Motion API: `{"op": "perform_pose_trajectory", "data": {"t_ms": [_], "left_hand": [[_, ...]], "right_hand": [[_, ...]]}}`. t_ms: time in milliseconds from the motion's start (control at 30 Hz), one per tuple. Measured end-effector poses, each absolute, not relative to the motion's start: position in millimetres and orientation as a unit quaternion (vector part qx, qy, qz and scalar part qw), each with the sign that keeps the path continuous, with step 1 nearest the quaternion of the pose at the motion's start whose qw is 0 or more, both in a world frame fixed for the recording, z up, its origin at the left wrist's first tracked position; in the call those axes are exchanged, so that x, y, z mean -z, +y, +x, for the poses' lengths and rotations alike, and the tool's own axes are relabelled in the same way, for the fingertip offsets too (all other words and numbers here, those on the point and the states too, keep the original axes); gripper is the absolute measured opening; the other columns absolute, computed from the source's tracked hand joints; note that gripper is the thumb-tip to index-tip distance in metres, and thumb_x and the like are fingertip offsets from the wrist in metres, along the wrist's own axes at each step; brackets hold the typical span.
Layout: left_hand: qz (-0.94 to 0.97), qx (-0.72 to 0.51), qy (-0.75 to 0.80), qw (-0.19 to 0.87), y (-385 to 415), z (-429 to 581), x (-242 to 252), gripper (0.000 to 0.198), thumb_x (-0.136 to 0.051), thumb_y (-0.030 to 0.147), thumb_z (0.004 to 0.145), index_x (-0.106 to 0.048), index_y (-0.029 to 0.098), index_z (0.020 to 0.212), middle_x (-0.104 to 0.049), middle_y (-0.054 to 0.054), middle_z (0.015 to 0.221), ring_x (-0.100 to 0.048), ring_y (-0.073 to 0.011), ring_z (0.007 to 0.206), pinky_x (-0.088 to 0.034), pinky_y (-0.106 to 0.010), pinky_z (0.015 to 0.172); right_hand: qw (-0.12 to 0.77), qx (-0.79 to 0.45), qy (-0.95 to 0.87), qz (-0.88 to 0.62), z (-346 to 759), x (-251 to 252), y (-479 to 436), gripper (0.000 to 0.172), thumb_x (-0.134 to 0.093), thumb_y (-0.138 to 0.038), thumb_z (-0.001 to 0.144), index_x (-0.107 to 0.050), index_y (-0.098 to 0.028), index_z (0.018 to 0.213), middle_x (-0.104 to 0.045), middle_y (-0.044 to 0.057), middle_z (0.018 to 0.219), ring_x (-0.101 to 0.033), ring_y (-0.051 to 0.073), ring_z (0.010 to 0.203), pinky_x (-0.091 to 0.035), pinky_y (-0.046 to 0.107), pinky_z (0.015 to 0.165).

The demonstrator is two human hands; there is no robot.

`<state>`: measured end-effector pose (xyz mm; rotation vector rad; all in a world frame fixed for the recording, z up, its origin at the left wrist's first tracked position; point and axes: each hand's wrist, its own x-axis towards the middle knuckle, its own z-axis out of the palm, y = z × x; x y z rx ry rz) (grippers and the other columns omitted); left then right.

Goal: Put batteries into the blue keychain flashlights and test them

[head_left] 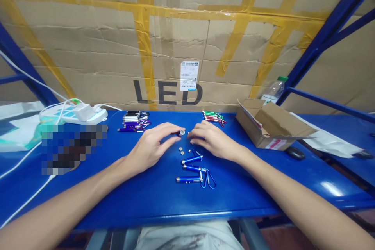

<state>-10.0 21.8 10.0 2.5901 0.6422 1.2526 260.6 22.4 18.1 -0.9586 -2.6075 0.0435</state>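
My left hand (pixel 154 142) pinches a small silver-rimmed tube (pixel 182 133) between thumb and fingertips, its round end facing me. Just across from it, my right hand (pixel 212 140) is closed at the fingertips on something tiny that I cannot make out. Below the hands, small round button cells (pixel 181 151) lie on the blue table (pixel 140 199). Closer to me are several blue keychain flashlights (pixel 187 179), with blue carabiner clips (pixel 208 179) at their right ends. The rest of the tube is hidden by my left fingers.
Purple, white and black flashlights (pixel 133 122) lie back left; green and red ones (pixel 212 118) lie behind my right hand. An open cardboard box (pixel 263 125), black mouse (pixel 295 153) and bottle (pixel 275 89) are at right. A power strip (pixel 73 113) with white cables is left.
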Motion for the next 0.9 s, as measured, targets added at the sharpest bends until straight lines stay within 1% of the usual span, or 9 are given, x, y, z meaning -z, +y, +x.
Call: {"op": "perform_pose_trajectory", "data": {"t_ms": [67, 167, 267, 333, 400, 500, 600, 733, 900], "left_hand": [[0.875, -0.412, 0.23, 0.104, 22.5, -9.7, -9.0, 0.023, -0.067, 0.021, 0.105, -0.073, 0.018, 0.127, -0.079, -0.01, 0.123, -0.074, -0.0216, 0.114, -0.059, -0.036, 0.102], [0.877, -0.406, 0.233, 0.108, 23.1, -9.6, -8.1, 0.023, -0.066, 0.022, 0.105, -0.073, 0.018, 0.127, -0.079, -0.01, 0.123, -0.074, -0.0216, 0.114, -0.059, -0.036, 0.102], [0.879, -0.404, 0.228, 0.109, 23.1, -9.7, -7.9, 0.023, -0.065, 0.023, 0.106, -0.072, 0.018, 0.128, -0.079, -0.01, 0.123, -0.074, -0.0219, 0.114, -0.059, -0.037, 0.103], [0.88, -0.404, 0.226, 0.107, 23.1, -9.8, -8.0, 0.023, -0.064, 0.023, 0.107, -0.072, 0.018, 0.128, -0.079, -0.01, 0.124, -0.074, -0.0223, 0.115, -0.059, -0.037, 0.103], [0.882, -0.401, 0.225, 0.107, 23.1, -9.9, -8.2, 0.023, -0.064, 0.023, 0.107, -0.072, 0.019, 0.128, -0.079, -0.01, 0.123, -0.074, -0.0223, 0.113, -0.059, -0.037, 0.102], [0.885, -0.391, 0.227, 0.113, 22.8, -9.7, -9.2, 0.024, -0.065, 0.024, 0.106, -0.073, 0.018, 0.128, -0.079, -0.01, 0.121, -0.074, -0.0219, 0.11, -0.059, -0.035, 0.099], [0.889, -0.374, 0.232, 0.123, 22.1, -8.7, -10.5, 0.024, -0.064, 0.025, 0.107, -0.075, 0.018, 0.127, -0.079, -0.009, 0.118, -0.075, -0.0217, 0.107, -0.059, -0.034, 0.097], [0.894, -0.357, 0.232, 0.138, 20.6, -6.2, -11.6, 0.026, -0.064, 0.025, 0.107, -0.076, 0.02, 0.129, -0.079, -0.008, 0.113, -0.075, -0.0208, 0.102, -0.059, -0.032, 0.092], [0.892, -0.369, 0.222, 0.141, 18.3, -3.8, -11.8, 0.027, -0.063, 0.025, 0.107, -0.077, 0.022, 0.131, -0.079, -0.008, 0.112, -0.074, -0.0197, 0.1, -0.059, -0.031, 0.092]], "right_hand": [[0.157, -0.03, -0.927, -0.339, 261.3, -15.8, 24.1, 0.012, -0.063, -0.023, 0.108, -0.073, -0.018, 0.111, -0.074, 0.008, 0.102, -0.063, 0.025, 0.097, -0.045, 0.04, 0.091], [0.137, -0.036, -0.927, -0.347, 260.9, -13.5, 25.4, 0.008, -0.065, -0.017, 0.105, -0.073, -0.018, 0.104, -0.075, 0.007, 0.098, -0.065, 0.024, 0.093, -0.044, 0.038, 0.087], [0.139, -0.034, -0.925, -0.352, 260.4, -13.1, 25.3, 0.012, -0.062, -0.014, 0.106, -0.071, -0.017, 0.099, -0.073, 0.007, 0.095, -0.064, 0.023, 0.089, -0.045, 0.036, 0.083], [0.18, -0.045, -0.916, -0.355, 259.5, -14.7, 23.6, 0.012, -0.059, -0.015, 0.107, -0.069, -0.018, 0.102, -0.072, 0.008, 0.098, -0.064, 0.023, 0.091, -0.047, 0.035, 0.083], [0.252, -0.082, -0.895, -0.359, 257.3, -18.2, 20.0, 0.01, -0.058, -0.017, 0.107, -0.067, -0.019, 0.105, -0.072, 0.007, 0.1, -0.065, 0.021, 0.09, -0.049, 0.033, 0.082], [0.365, -0.135, -0.857, -0.339, 251.6, -24.7, 11.5, 0.007, -0.063, -0.023, 0.106, -0.068, -0.021, 0.102, -0.074, 0.004, 0.097, -0.068, 0.019, 0.087, -0.053, 0.031, 0.082], [0.421, -0.127, -0.847, -0.3, 246.8, -28.6, 3.2, 0.01, -0.066, -0.027, 0.106, -0.069, -0.021, 0.099, -0.075, 0.004, 0.099, -0.07, 0.019, 0.091, -0.055, 0.033, 0.086], [0.389, -0.083, -0.875, -0.275, 247.8, -29.1, -0.5, 0.013, -0.057, -0.024, 0.11, -0.069, -0.021, 0.105, -0.075, 0.007, 0.104, -0.069, 0.02, 0.095, -0.055, 0.034, 0.086], [0.35, -0.023, -0.893, -0.284, 250.3, -28.5, -1.0, 0.022, -0.051, -0.026, 0.113, -0.067, -0.02, 0.099, -0.073, 0.009, 0.099, -0.068, 0.02, 0.09, -0.053, 0.032, 0.08]]}}
